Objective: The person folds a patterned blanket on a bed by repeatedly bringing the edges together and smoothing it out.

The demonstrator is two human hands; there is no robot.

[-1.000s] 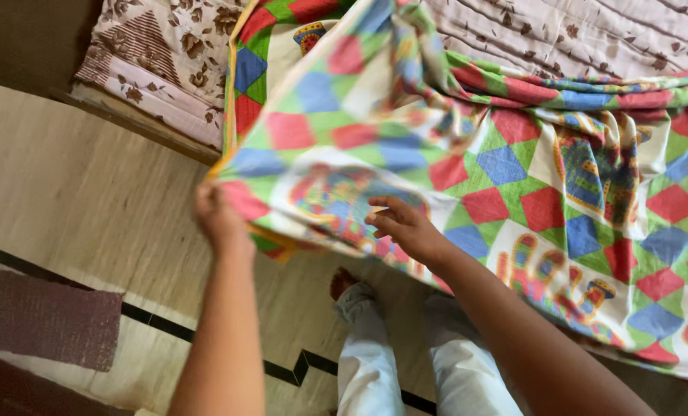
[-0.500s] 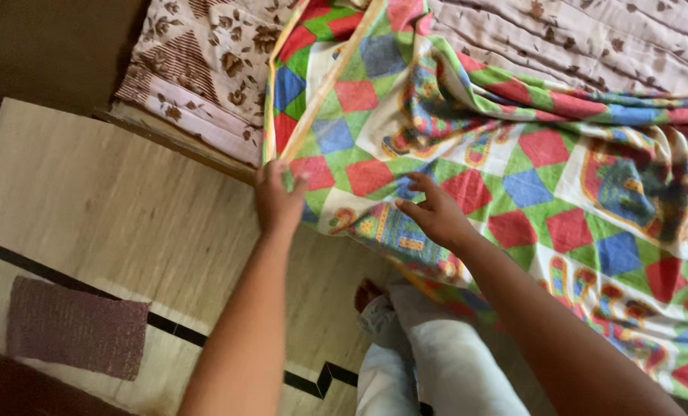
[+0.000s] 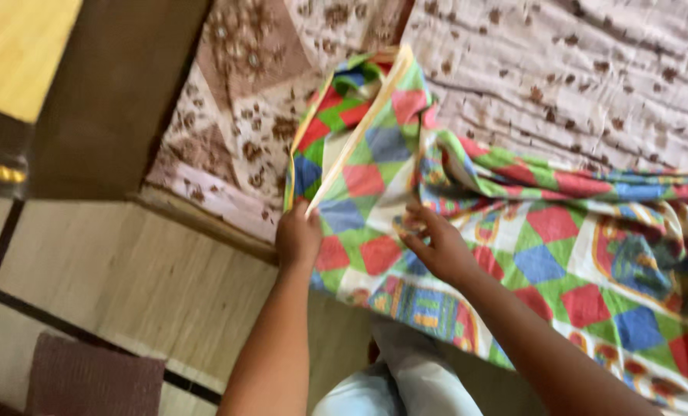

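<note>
Quilt (image 3: 544, 231), a patchwork of red, blue and green diamonds on a pale ground with a cream-yellow border, lies rumpled across the bed (image 3: 560, 85) and hangs over its near edge toward the floor (image 3: 128, 262). One bordered corner is folded back on itself near the top of the view, showing the yellow strip running diagonally down to the left hand. The rest spreads to the right in soft ridges and creases, with larger printed figures among the diamonds.

Left hand (image 3: 297, 237) is closed on the quilt's bordered edge, fingers curled around the cloth just where it leaves the bed. Right hand (image 3: 436, 245) rests on top of the quilt just beside the left, fingers (image 3: 415, 209) loosely bent and spread against the fabric; it touches the cloth, but the blur keeps me from telling whether it pinches a fold or only presses. Both forearms rise from the bottom of the view.

Under the quilt the bed wears a pale cover with brown leaf print. A dark wooden panel (image 3: 105, 100) stands at the bed's left end. Below, the floor is light wood-grain with a thin dark inlay line, and a brownish-purple mat (image 3: 89, 381) lies at the lower left. White trousers (image 3: 394, 389) show between the arms.
</note>
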